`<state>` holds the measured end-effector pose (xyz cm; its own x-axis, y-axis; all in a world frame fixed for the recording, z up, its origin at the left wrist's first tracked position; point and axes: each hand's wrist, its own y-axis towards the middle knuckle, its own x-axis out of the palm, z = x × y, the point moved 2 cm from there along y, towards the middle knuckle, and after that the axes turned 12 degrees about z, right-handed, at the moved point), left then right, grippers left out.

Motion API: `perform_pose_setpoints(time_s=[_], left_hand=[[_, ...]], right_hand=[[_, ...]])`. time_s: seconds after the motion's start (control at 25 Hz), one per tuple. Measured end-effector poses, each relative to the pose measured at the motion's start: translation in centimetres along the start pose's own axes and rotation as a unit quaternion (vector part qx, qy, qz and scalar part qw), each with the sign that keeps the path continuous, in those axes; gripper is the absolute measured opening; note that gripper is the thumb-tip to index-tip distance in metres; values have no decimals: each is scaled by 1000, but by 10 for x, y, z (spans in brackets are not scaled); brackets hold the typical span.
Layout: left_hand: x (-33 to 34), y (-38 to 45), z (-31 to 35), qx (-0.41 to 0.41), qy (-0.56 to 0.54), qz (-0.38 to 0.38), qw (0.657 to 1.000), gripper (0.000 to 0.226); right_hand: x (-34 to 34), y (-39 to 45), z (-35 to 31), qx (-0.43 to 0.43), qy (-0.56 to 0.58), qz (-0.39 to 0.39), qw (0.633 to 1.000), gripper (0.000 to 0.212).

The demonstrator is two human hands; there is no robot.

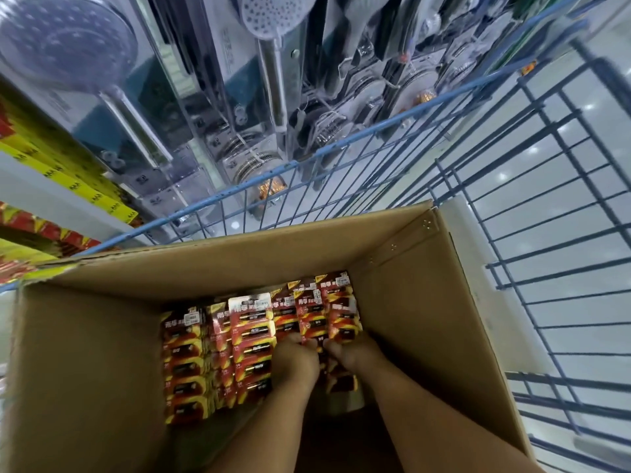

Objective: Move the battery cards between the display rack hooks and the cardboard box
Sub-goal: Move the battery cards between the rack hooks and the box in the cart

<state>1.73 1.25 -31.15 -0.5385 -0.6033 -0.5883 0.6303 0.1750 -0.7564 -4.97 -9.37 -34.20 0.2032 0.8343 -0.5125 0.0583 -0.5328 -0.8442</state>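
Note:
An open cardboard box sits in a blue wire cart, seen from above. Rows of red and yellow battery cards lie stacked on its bottom. Both my hands reach deep into the box. My left hand and my right hand sit side by side, each gripping the lower edge of the bundle of battery cards at the right end of the rows. The fingertips are hidden behind the cards.
The blue wire cart rails surround the box. Behind it hang packaged shower heads and hoses on the display rack. Yellow and red battery packs hang on the left. Pale floor lies to the right.

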Motion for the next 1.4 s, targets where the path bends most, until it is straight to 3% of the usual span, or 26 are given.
perform_pose_setpoints(time_s=[0.08,0.28,0.44,0.6,0.76,0.88,1.04,1.2,1.32,1.4], left_hand=[[-8,1,-4,29,4,8,1000,8],[-42,-7,-16,51,-55,16,997,48],[-85,-30,-20,60,-157,-9,986,40],[-146,-73,-20,73,-219,10,973,26],[-221,-123,-21,101,-293,44,950,16],[-277,-158,-23,152,-331,49,930,17],[-357,-200,-26,247,-373,30,894,34],[-449,-231,-44,260,-451,35,853,32],[-525,-248,-59,281,-488,69,823,24],[-573,-253,-73,305,-502,104,803,33]], right_hand=[[3,-1,-2,-9,2,11,1000,63],[-2,-24,-9,-18,80,23,996,90],[-24,-63,-23,-68,154,-43,985,112],[-47,-131,-28,-112,231,-72,964,96],[-72,-231,-34,-180,278,-95,939,51],[-86,-302,-45,-243,316,-93,912,32],[-101,-397,-76,-311,366,-119,869,35],[-96,-496,-114,-372,383,-142,833,31],[-72,-564,-149,-427,361,-161,813,41],[-51,-605,-171,-461,355,-169,796,48]])
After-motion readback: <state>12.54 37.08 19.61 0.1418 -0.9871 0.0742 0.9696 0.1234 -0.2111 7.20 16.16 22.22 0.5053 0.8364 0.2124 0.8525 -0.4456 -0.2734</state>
